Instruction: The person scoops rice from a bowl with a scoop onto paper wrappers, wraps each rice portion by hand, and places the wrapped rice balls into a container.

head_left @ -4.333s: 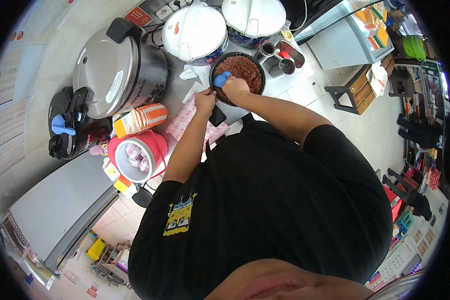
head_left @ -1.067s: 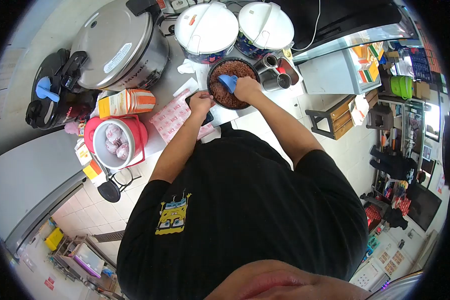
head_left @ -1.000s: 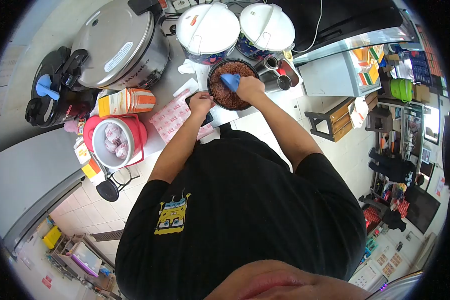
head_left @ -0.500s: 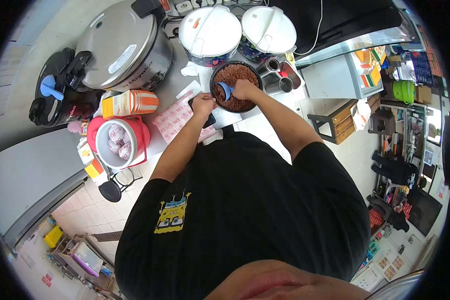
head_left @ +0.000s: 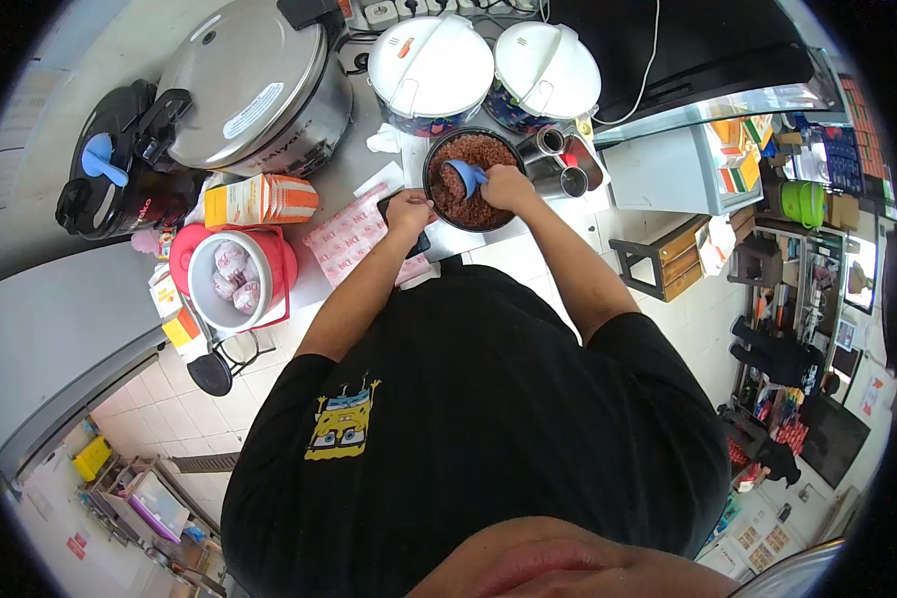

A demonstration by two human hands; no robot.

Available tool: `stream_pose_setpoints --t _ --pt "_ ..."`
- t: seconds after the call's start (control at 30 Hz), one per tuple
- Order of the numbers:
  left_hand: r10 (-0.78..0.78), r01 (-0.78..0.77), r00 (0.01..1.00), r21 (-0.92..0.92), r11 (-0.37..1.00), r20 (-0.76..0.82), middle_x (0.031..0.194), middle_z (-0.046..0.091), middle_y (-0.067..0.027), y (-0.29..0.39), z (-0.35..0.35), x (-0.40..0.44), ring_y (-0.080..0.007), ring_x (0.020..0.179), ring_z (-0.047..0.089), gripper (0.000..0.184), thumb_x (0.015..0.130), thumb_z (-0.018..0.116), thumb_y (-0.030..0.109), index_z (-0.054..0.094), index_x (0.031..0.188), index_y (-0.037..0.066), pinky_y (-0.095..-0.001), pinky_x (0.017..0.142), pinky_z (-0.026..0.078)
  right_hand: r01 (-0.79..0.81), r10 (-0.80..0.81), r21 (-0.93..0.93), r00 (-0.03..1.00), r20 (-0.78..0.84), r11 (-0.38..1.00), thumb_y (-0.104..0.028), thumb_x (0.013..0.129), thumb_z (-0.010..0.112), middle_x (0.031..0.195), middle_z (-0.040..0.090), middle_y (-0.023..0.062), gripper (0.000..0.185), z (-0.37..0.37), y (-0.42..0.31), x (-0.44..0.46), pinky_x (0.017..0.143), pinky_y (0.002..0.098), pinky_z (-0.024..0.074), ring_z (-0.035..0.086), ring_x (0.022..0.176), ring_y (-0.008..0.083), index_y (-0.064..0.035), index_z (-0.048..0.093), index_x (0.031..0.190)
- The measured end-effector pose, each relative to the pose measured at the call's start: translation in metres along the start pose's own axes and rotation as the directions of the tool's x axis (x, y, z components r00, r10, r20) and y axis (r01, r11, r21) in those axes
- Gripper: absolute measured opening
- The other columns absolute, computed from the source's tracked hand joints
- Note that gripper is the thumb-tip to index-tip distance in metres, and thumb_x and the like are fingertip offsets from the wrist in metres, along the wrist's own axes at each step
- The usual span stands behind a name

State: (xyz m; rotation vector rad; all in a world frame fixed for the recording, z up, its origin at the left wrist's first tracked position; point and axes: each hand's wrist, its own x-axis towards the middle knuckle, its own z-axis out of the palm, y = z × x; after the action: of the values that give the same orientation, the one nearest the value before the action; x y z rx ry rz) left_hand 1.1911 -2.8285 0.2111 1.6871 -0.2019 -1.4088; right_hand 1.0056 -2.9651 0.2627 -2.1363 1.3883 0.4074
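My right hand [head_left: 508, 188] is closed round the handle of a blue scoop [head_left: 471, 172], whose bowl is tipped with reddish-brown rice in it. It is inside a round dark pot [head_left: 427, 184] of loose rice [head_left: 483, 149]. My left hand [head_left: 410, 212] has its fingers curled at the near left rim of the pot, seeming to grip it. Beneath that hand lies a flat black object [head_left: 422, 242], mostly covered. Pink printed wrapping paper [head_left: 344, 239] spreads beside my left wrist.
A red-and-white tub [head_left: 281, 274] at left holds several wrapped bundles [head_left: 234, 274]. An orange-and-white carton [head_left: 261, 200] stands behind it, near a large steel cooker [head_left: 239, 90]. Two white-lidded pots [head_left: 432, 65] sit at the back. Steel cups [head_left: 558, 182] stand right of the rice.
The blue scoop has tilted up within the rice, and my right hand has shifted slightly right. My left hand stays by the rim. The whole view has shifted a little.
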Motion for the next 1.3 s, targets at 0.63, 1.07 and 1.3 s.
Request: stream_pose_setpoints --t 0.63,1.07,1.3 --pt "0.033 -0.032 0.999 0.051 0.998 -0.009 0.090 0.061 -0.0079 -0.002 0.000 0.004 -0.0194 0.077 0.067 0.015 0.085 0.065 -0.009 0.062 0.097 -0.001 -0.0334 0.066 0.065 -0.013 0.014 -0.021 0.998 0.057 1.000 -0.019 0.087 0.059 0.109 0.069 0.0284 0.031 0.003 -0.068 -0.039 0.092 0.0498 0.0549 0.068 0.104 0.0431 0.0011 0.072 0.106" --pt "0.121 -0.120 0.993 0.120 0.986 -0.003 0.084 0.067 -0.0099 -0.009 0.001 0.013 -0.0197 0.067 0.069 0.013 0.083 0.070 -0.006 0.062 0.093 -0.002 -0.0330 0.054 0.062 0.169 -0.201 0.258 0.974 0.106 0.951 -0.027 0.090 0.060 0.103 0.071 0.0254 0.033 0.022 0.029 -0.006 0.093 0.0452 0.0527 0.069 0.101 0.0395 -0.0070 0.074 0.112" --pt "0.379 -0.388 0.919 0.439 0.810 0.113 0.081 0.070 -0.0076 0.013 0.000 -0.013 -0.0148 0.065 0.068 0.057 0.081 0.072 -0.004 0.058 0.136 0.002 -0.0288 0.061 0.055 -0.005 0.013 0.192 0.999 -0.040 0.981 -0.021 0.084 0.058 0.102 0.069 0.0301 0.033 0.026 0.017 0.018 0.095 0.0471 0.0528 0.067 0.104 0.0439 0.0048 0.074 0.096"
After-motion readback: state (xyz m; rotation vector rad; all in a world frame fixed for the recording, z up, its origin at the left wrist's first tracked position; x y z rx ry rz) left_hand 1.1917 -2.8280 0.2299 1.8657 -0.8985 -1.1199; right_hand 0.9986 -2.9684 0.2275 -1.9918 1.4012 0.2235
